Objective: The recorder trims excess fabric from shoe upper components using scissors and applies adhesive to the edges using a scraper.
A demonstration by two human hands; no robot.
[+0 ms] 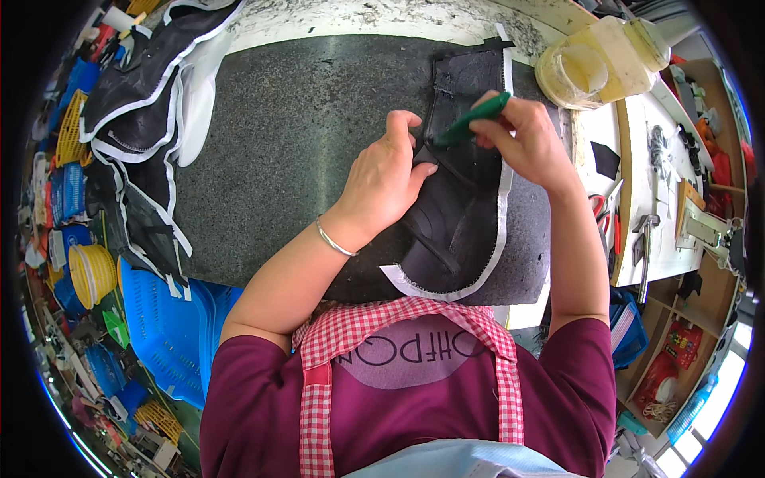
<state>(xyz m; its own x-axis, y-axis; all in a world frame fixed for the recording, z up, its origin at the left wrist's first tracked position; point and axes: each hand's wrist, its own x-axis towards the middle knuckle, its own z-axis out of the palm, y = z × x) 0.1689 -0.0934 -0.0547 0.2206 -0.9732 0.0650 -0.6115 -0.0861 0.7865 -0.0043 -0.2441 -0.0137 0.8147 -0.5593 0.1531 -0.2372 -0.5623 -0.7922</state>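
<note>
A black shoe upper piece (466, 227) with white edging lies over the dark grey work slab (271, 143). My left hand (378, 179) is at its left edge, fingers bent and thumb reaching onto it; a small dark part shows between thumb and forefinger. In my right hand (526, 139), a green-handled tool (474, 121) slants down to the left. Its dark tip meets the piece close to my left fingers, and the exact kind of tip is too small to tell.
More white-edged black pieces (131, 119) hang at the slab's left. A yellowish glue bottle (598, 68) stands at the far right. Red-handled scissors (602, 211) and a small hammer (645, 239) lie on the right. Blue baskets (159, 334) are at lower left.
</note>
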